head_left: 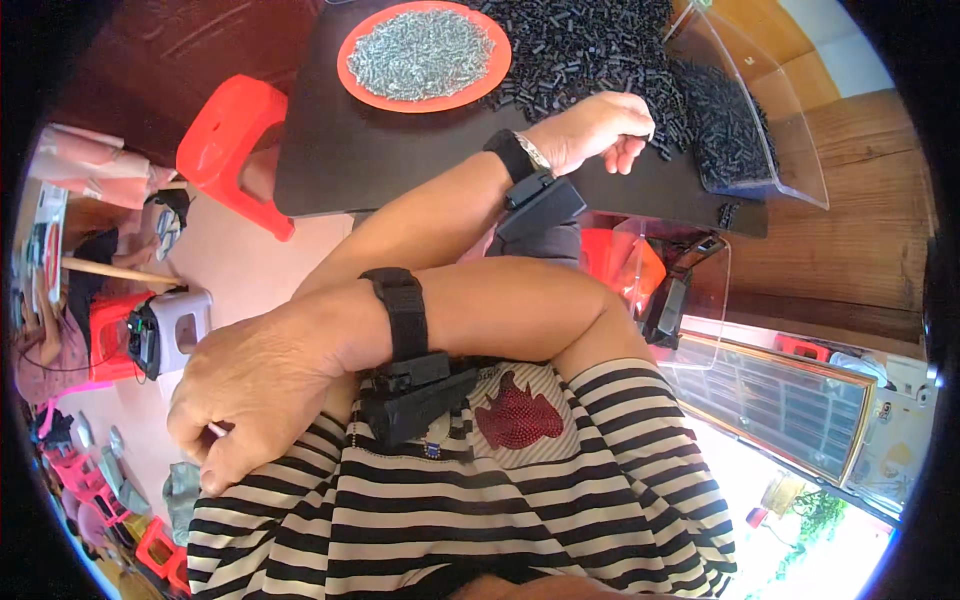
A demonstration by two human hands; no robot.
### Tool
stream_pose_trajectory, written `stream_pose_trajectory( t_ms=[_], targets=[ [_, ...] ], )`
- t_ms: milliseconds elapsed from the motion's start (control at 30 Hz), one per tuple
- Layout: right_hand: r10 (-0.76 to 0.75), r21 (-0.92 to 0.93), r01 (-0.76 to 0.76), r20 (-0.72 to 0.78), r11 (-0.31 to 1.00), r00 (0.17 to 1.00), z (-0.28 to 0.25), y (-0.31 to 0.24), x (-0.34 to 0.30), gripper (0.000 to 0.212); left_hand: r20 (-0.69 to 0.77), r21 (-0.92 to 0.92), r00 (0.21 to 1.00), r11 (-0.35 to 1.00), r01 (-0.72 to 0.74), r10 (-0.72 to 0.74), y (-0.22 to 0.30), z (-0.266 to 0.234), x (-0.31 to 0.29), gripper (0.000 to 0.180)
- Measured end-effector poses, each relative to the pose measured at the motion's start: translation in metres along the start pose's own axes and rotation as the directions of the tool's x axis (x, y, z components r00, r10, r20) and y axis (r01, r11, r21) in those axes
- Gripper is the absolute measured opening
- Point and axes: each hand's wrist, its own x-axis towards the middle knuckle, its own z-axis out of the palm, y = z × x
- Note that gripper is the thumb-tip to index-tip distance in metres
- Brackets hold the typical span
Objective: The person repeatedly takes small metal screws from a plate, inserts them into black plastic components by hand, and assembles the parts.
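Note:
My forearms are crossed in front of my striped shirt. Reaching from the left side, my left hand [605,130] is over the dark table at the right, its fingers curled beside a heap of small black parts [585,50]. A dark speck shows at its fingertips, too small to name. My right hand [255,390] lies across to the left, closed in a fist near my left sleeve. Something small and whitish peeks out between its fingers. I cannot make out what it is.
On the dark table [330,160] sits an orange-red plate [350,75] heaped with small silvery metal pieces. A clear bin [800,160] of black parts leans at the right. One red stool [225,130] stands left of the table. Boxes with dark devices [668,305] are below the table.

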Motion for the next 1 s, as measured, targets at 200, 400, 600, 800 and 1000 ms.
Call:
stream_pose_trajectory(
  t_ms=[200,400,600,800,1000],
  targets=[
    [0.125,-0.060,-0.117,0.150,0.991,0.981,-0.020,-0.009,-0.009,0.037,0.001,0.025,1.000,1.000,0.006,-0.006,-0.002,0.005,-0.003,0.024],
    [-0.116,-0.019,0.115,-0.107,0.993,0.987,0.003,0.013,-0.008,0.033,0.015,0.030,1.000,1.000,-0.003,0.003,-0.007,0.009,-0.002,0.024],
    [0.120,-0.069,-0.114,0.105,0.991,0.987,-0.016,-0.009,-0.017,0.029,-0.003,0.030,0.999,0.998,-0.051,0.051,0.000,0.012,-0.004,0.025],
    [-0.185,-0.050,0.179,-0.169,0.983,0.968,0.003,0.011,-0.011,0.029,0.012,-0.014,1.000,1.000,-0.023,0.024,-0.008,0.012,-0.006,0.025],
    [0.118,-0.074,-0.113,0.070,0.991,0.991,-0.015,-0.004,-0.021,0.029,-0.031,-0.026,0.999,0.999,-0.035,0.034,0.001,0.004,-0.011,0.023]
  ],
)
